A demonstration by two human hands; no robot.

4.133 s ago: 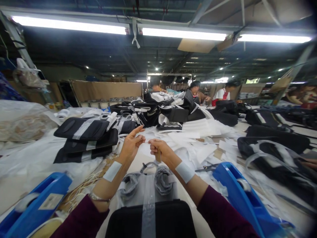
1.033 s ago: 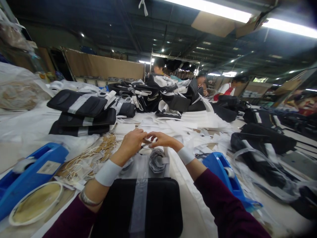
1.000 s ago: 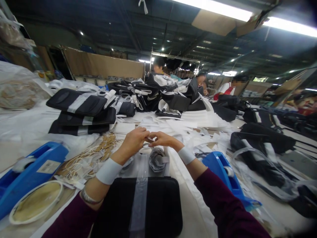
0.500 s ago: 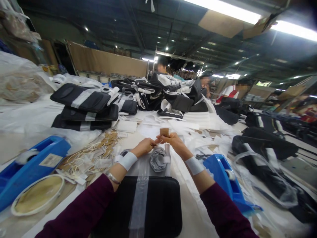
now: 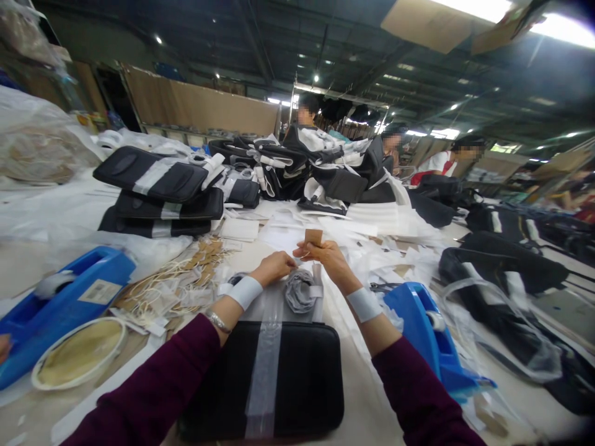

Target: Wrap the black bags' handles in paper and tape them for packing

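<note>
Head camera: forward and down over a work table

The one view looks out from above the person's own sleeves, which enter at the bottom edge. The case (image 5: 302,378) lies nearest, just under the lens. The left hand (image 5: 274,267) and the right hand (image 5: 325,255), with its tag (image 5: 313,236), meet close by near mid-frame. The wide lens bends the edges and takes in the table (image 5: 23,266), co-workers (image 5: 465,155) at its far side, and ceiling lights (image 5: 558,28).

Two hands: left hand (image 5: 274,267), right hand (image 5: 325,254). One brown tag (image 5: 313,236). Two blue dispensers (image 5: 65,297), one toward each side edge of the tabletop (image 5: 357,390). Three stacked black cases (image 5: 158,192), a fourth at the near edge. Three people (image 5: 430,164) at the far edge.
</note>
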